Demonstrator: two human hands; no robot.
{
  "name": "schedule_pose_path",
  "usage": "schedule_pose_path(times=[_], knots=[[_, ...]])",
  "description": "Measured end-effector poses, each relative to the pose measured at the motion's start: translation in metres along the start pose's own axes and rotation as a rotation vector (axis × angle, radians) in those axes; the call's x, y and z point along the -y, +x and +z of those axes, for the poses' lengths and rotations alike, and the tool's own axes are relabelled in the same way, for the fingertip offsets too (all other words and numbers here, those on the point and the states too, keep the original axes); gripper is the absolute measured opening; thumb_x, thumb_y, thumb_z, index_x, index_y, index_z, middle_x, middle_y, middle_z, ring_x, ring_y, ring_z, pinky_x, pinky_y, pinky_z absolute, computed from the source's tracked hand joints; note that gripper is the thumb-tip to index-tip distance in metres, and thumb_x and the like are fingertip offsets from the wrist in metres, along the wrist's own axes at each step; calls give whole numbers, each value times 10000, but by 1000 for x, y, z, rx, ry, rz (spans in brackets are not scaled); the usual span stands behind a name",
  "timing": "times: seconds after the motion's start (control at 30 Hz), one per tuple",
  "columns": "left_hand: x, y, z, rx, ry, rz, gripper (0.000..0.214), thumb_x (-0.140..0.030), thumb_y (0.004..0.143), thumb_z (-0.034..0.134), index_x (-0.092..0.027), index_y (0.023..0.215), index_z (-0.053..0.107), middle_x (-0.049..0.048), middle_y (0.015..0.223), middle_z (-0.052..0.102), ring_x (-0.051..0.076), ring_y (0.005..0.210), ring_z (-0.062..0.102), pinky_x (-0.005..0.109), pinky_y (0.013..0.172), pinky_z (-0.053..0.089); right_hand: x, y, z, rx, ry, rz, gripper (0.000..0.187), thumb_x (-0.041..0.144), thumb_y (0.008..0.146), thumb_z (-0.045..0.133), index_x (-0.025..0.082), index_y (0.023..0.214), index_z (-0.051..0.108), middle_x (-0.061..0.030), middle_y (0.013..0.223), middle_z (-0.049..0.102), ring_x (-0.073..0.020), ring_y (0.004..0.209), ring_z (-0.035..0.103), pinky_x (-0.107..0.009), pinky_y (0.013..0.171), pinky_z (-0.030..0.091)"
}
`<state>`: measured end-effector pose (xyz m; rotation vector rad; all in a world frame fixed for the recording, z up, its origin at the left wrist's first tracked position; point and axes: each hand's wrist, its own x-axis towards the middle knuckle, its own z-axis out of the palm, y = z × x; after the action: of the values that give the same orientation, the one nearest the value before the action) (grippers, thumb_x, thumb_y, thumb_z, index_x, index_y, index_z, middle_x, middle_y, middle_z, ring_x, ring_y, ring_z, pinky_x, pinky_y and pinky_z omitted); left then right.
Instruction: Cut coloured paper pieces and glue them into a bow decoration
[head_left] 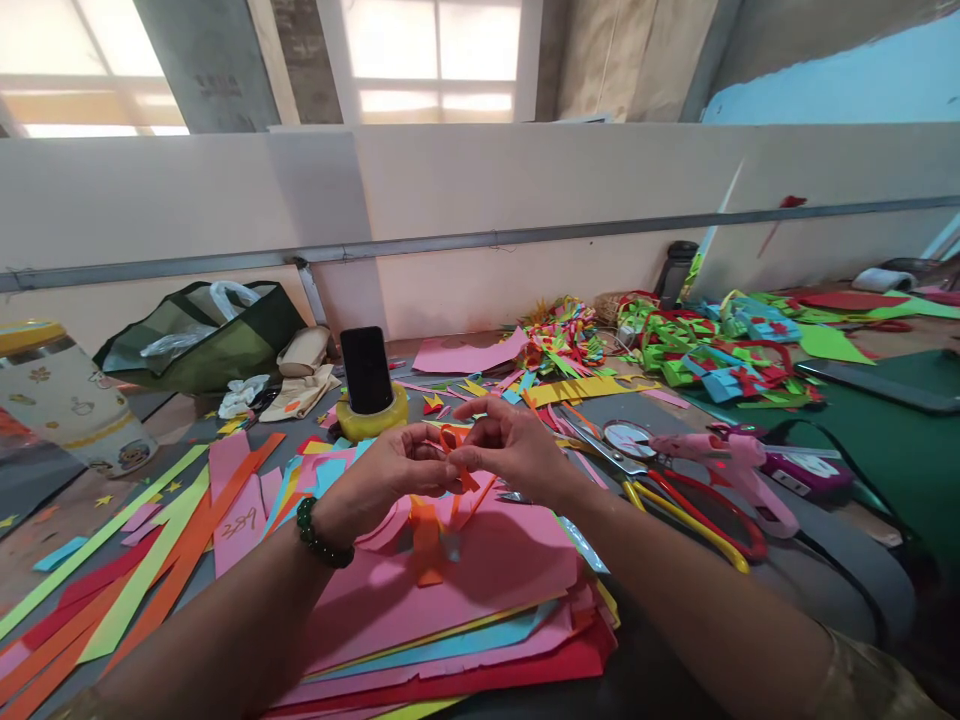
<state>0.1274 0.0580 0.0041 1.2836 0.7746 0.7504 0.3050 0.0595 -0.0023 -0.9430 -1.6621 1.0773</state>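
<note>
Both hands meet above a stack of coloured paper sheets [480, 590]. My left hand [397, 475], with a dark green bead bracelet on its wrist, pinches a thin orange paper strip [453, 440]. My right hand [510, 445] pinches the same strip from the other side, fingers curled. The strip is folded between the fingertips and its loose ends hang down toward an orange paper piece [427, 540] lying on the top pink sheet.
Long paper strips [135, 570] lie at the left. A phone [367, 370] stands in a yellow tape roll. Scissors [675, 500] and a pink glue gun [739, 465] lie at the right. Heaps of folded paper pieces [690, 345] and a green bag [202, 335] sit behind.
</note>
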Motion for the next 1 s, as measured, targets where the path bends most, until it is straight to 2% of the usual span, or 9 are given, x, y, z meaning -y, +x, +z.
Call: schedule_pose_path(times=[0.2, 0.33, 0.4, 0.57, 0.8, 1.0], knots=[[0, -2, 2, -16, 19, 28, 407, -180, 646, 745, -159, 1007, 559, 15, 773, 681, 145, 697, 661, 234, 635, 456, 0, 0, 0, 33, 28, -2, 366, 244, 659, 743, 174, 960, 548, 39, 616, 637, -106, 534, 598, -216, 503, 450], [-3, -1, 0, -73, 50, 20, 450, -224, 666, 738, -143, 1055, 527, 38, 797, 677, 134, 699, 642, 239, 639, 449, 0, 1, -5, 90, 63, 103, 348, 354, 739, 689, 172, 990, 531, 18, 629, 647, -107, 554, 616, -218, 525, 453], [-4, 0, -2, -101, 44, 12, 464, -231, 661, 741, -143, 1057, 516, 18, 750, 656, 120, 673, 623, 234, 629, 440, -1, 1, -7, 121, 61, 158, 362, 361, 719, 711, 175, 970, 527, 10, 629, 655, -116, 571, 624, -219, 527, 449], [-1, 2, -3, -111, 33, 15, 455, -192, 632, 739, -149, 1032, 526, -36, 657, 601, 78, 588, 560, 206, 574, 405, -4, 2, -3, 144, 162, 212, 391, 250, 599, 785, 185, 862, 502, 38, 576, 647, -106, 522, 595, -217, 524, 436], [-1, 3, -3, -103, 55, -9, 408, -265, 658, 736, -162, 1010, 556, -9, 713, 626, 93, 636, 585, 214, 604, 431, -7, 3, -4, 190, 207, 220, 345, 168, 616, 727, 186, 877, 503, 31, 604, 663, -104, 549, 602, -212, 542, 435], [-1, 2, 0, -110, 94, 9, 385, -308, 645, 760, -145, 945, 582, -33, 642, 592, 63, 554, 530, 190, 551, 400, -7, 2, -4, 228, 195, 218, 336, 118, 617, 682, 180, 899, 511, 40, 607, 653, -101, 574, 609, -218, 571, 446]])
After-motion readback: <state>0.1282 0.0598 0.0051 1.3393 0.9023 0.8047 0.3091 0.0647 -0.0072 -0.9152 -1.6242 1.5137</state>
